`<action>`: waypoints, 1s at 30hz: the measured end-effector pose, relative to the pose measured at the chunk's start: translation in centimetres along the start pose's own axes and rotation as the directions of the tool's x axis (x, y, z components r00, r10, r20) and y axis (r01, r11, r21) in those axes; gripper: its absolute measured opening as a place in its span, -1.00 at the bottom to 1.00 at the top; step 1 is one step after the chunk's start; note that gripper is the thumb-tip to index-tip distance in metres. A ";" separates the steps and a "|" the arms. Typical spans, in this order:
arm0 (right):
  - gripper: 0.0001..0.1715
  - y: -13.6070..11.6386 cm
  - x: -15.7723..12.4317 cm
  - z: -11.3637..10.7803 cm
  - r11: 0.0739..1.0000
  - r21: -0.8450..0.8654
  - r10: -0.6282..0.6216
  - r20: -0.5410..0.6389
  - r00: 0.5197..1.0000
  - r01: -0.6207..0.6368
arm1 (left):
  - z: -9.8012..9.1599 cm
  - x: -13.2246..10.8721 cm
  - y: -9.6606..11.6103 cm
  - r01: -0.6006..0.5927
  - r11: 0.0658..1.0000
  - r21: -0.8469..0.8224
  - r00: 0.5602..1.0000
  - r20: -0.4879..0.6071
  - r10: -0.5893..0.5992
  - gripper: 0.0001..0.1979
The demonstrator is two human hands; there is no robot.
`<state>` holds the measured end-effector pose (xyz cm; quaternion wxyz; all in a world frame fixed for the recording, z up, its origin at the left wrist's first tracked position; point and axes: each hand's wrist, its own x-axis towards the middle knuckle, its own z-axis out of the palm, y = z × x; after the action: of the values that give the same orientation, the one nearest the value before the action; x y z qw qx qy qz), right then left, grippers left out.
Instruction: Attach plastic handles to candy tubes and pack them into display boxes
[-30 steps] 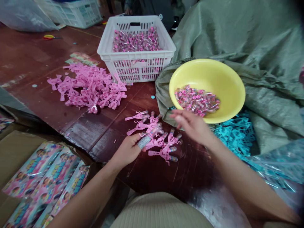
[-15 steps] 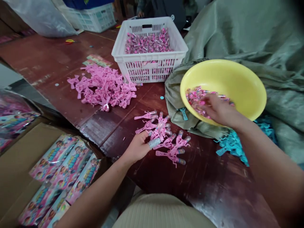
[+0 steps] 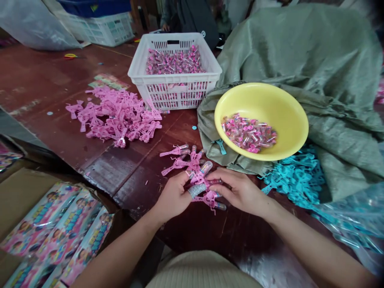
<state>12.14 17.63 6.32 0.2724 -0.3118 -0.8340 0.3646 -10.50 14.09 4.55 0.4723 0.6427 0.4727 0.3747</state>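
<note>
Grip looks how?

Left hand (image 3: 174, 197) and right hand (image 3: 240, 190) curl closed around a pink-handled clear tube (image 3: 205, 168).

Where is it?

Above a loose heap (image 3: 193, 164) of them on the wooden desk (image 3: 132, 188), near a yellow bowl (image 3: 288, 116).

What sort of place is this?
Likely a small toy-packing workshop: a white plastic crate of pink-capped tubes, loose pink plastic pieces on a wooden table, and printed packets in a cardboard box.
</note>
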 end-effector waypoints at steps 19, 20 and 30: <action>-0.51 3.4 -0.4 -0.2 0.969 -0.149 0.228 0.218 0.949 -0.199 | 0.3 0.0 -2.7 -0.089 0.925 0.369 0.983 -0.116 0.141 -0.81; -0.52 3.6 -0.4 -0.2 0.960 -0.187 0.246 0.203 0.948 -0.209 | 0.4 0.0 -2.9 -0.061 0.931 0.360 0.989 -0.107 0.106 -0.81; -0.60 3.2 1.1 -1.4 0.991 -0.048 0.132 0.152 0.979 -0.126 | 0.7 1.3 -1.8 0.069 0.993 -0.098 0.995 -0.067 -0.076 -0.69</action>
<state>13.42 20.72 4.94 0.1763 -0.3413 -0.8375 0.3886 -9.92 15.39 2.70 0.4989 0.5883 0.4935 0.4018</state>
